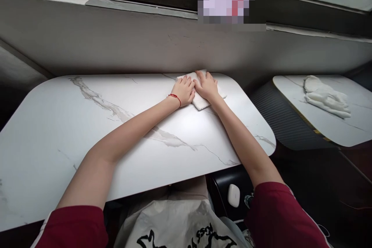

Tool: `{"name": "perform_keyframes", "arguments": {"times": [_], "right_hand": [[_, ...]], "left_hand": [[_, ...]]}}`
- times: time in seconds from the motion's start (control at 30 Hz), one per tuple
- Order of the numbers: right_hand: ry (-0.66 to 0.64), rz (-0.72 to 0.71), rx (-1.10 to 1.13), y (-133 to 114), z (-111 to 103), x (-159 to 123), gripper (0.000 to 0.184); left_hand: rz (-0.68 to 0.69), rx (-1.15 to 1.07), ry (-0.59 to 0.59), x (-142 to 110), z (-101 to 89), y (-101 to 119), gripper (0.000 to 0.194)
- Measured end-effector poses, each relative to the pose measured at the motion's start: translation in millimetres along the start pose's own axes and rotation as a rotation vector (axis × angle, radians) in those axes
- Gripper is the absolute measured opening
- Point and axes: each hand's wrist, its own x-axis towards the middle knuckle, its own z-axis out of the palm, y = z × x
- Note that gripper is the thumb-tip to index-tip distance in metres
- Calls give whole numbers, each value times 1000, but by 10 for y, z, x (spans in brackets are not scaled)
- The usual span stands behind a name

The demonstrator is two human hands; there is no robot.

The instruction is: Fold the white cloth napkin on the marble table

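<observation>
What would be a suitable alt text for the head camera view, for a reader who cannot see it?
A person's left hand and right hand rest on a white cloth near the far edge of a white, grey-veined table. To the right, a crumpled cloth lies on a second table.

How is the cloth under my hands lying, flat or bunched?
Mostly flat where visible: the white cloth shows straight edges meeting at a corner.
</observation>
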Motion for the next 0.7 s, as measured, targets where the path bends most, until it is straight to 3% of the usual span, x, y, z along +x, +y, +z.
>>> {"name": "perform_keyframes", "arguments": {"times": [0.13,0.27,0.47,0.6,0.7], "right_hand": [[-17,-29,23,91,-2,-40,60],[-130,-7,-49,51,-185,-174,63],[-334,104,-241,-119,-517,-497,61],[-301,57,-230,-201,-602,-869,68],[-202,38,-207,-330,-669,-1364,67]], "left_hand": [[27,-8,-13,4,-21,-1,54],[85,-34,-65,6,-156,32,47],[150,-1,-115,-83,-347,346,42],[148,89,-215,-359,-488,607,45],[209,116,-206,-726,-598,757,46]]}}
